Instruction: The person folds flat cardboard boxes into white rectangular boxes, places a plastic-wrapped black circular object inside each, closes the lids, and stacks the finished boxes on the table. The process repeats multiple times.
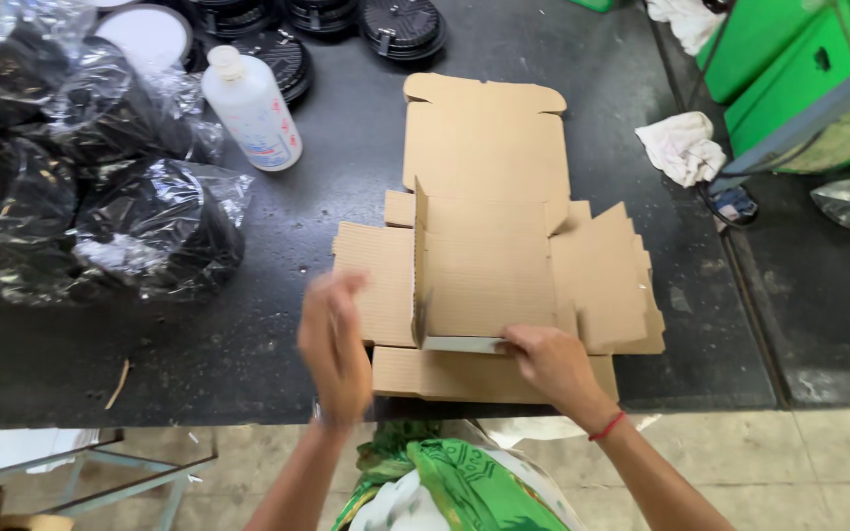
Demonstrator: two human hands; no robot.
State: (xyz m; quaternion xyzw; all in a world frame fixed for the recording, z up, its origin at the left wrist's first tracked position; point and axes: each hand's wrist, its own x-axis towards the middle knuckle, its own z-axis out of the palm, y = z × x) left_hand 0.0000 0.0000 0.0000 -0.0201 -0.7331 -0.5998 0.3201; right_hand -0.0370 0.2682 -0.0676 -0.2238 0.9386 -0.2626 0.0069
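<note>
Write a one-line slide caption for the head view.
Right hand presses the near edge of a part-folded cardboard box on a dark table; blurred left hand hovers beside it.

We saw a dark table [346,167]. A flat cardboard box [489,265], partly folded, lay at its near edge. A white bottle [253,110] lay on its side toward the far left, beside bags [100,187] of black parts along the left edge. Stacks of black discs [400,25] stood at the far edge. A white rag [683,147] lay by the right edge.
</note>
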